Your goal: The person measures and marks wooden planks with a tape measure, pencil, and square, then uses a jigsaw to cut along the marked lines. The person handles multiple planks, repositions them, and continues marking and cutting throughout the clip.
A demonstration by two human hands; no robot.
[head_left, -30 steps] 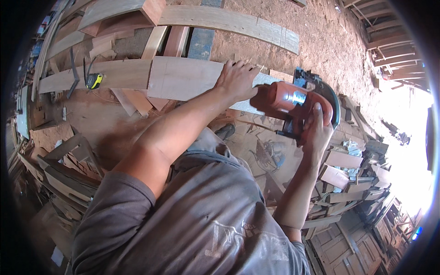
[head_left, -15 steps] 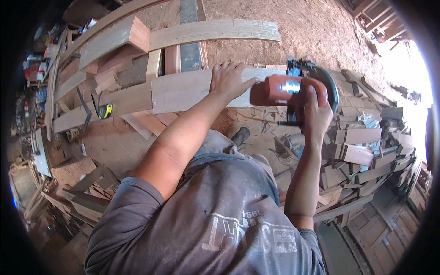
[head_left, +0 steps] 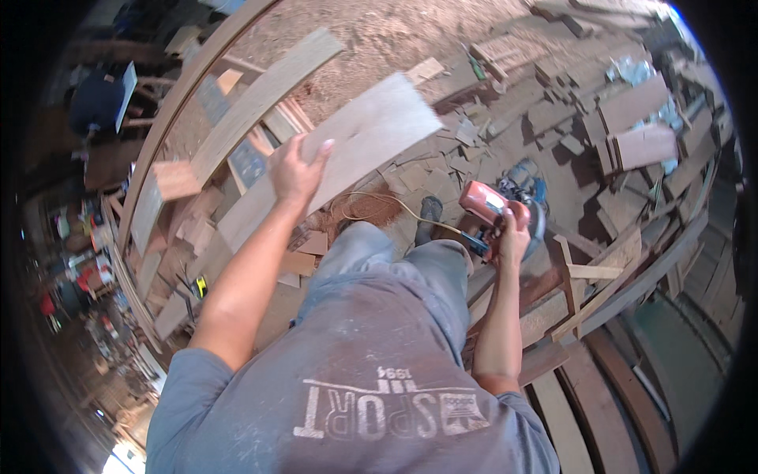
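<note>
In the head view, the left hand [head_left: 297, 172] lies across a broad pale plank [head_left: 379, 125] that slants from left of centre up to the upper middle of the frame. Its thumb is on the upper face and its fingers are bent toward the far edge; whether they hook beneath it or only press down, I cannot tell. Such a hold probably steadies the plank, which appears to lie over a blue-painted beam [head_left: 251, 161] that likely props it clear of the ground.

The right hand [head_left: 512, 237] is closed around the rear handle of a red power saw [head_left: 484, 201], right of centre in the frame and apart from the plank. The saw is probably carried out to the side to keep its blade away from the wood and the legs. Its yellowish cord [head_left: 399, 207] loops left past a dark boot [head_left: 429, 212], over reddish sawdust [head_left: 377, 207].

A narrower board [head_left: 272, 96] lies beyond the plank, toward the upper left. A yellow-and-black tape measure [head_left: 200, 286] sits at lower left, perhaps set there to stay within reach. Offcuts [head_left: 643, 148] crowd the right side.
</note>
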